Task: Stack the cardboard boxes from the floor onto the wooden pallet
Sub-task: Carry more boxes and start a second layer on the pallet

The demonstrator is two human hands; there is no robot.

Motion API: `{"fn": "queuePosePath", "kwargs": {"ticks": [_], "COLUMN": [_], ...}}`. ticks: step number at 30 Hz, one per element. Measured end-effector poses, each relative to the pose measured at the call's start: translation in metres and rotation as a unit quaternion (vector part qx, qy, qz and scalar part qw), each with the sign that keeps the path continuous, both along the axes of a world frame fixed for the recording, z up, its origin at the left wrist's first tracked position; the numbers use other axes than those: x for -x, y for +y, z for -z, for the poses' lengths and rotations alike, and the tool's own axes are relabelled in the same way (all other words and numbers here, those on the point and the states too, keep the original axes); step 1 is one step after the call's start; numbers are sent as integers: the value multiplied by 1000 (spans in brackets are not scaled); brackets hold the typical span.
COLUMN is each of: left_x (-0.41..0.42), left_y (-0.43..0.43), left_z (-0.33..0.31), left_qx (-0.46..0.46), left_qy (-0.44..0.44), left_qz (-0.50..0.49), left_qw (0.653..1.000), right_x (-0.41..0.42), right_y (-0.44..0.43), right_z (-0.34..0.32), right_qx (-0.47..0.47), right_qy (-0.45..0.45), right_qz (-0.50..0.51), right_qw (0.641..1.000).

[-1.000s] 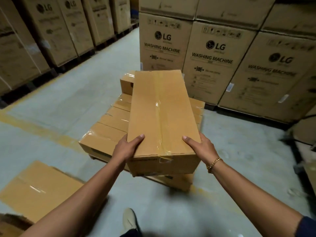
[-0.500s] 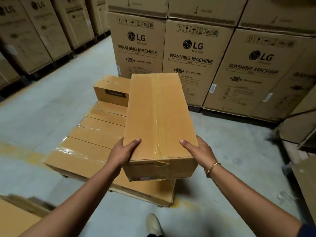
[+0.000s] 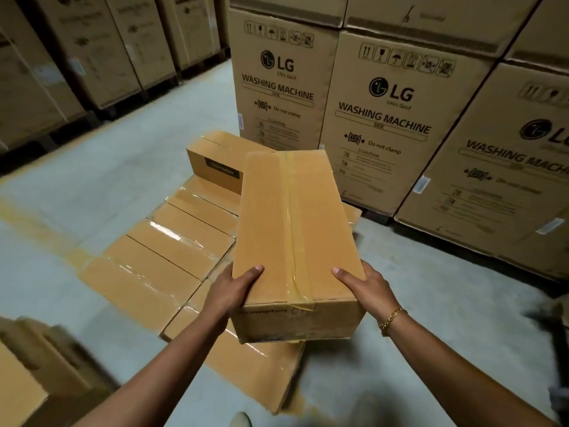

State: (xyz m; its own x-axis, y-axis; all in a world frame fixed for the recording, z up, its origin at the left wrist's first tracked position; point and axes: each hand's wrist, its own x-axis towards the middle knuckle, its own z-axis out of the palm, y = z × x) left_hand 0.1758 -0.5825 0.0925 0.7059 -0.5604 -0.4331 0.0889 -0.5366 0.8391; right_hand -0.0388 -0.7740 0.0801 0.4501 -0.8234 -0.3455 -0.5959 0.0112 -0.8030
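Note:
I carry a long taped cardboard box [image 3: 292, 229] lengthwise in front of me. My left hand [image 3: 229, 291] grips its near left corner, thumb on top. My right hand [image 3: 369, 288], with a gold bracelet at the wrist, grips the near right corner the same way. Below the box lies a flat layer of several taped boxes [image 3: 172, 241] that hides the pallet under it. One more box [image 3: 215, 158] sits on that layer at its far end. The carried box hangs above the layer's right side, apart from it.
Tall LG washing machine cartons [image 3: 378, 118] stand close behind and to the right of the stack. More big cartons [image 3: 92, 47] line the far left across a grey floor aisle [image 3: 123, 149]. Another cardboard box [image 3: 37, 380] is at the lower left. My shoe [image 3: 241, 420] shows at the bottom.
I have stepped closer to the stack, which now lies right under the carried box. Both hands keep the same hold on the box.

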Motion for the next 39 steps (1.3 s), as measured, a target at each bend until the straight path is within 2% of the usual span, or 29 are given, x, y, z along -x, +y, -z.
{"fn": "queuePosePath", "kwargs": {"ticks": [9, 16, 23, 32, 39], "left_x": [74, 106, 86, 24, -13], "left_y": [-124, -187, -241, -326, -367], "left_z": [13, 20, 39, 72, 88], "left_qx": [2, -4, -9, -5, -19], "left_qy": [9, 41, 54, 73, 88], "left_qz": [-145, -223, -288, -352, -419], "left_qw": [989, 974, 956, 933, 903], "right_x": [13, 9, -42, -152, -233], "right_y": [-171, -257, -325, -420, -462], "right_z": [9, 9, 28, 44, 68], "right_qx": [-14, -30, -39, -9, -41], "right_qy": [0, 10, 25, 45, 69], "right_qz": [-149, -223, -287, -373, -431], "right_qw": [989, 974, 957, 927, 899]}}
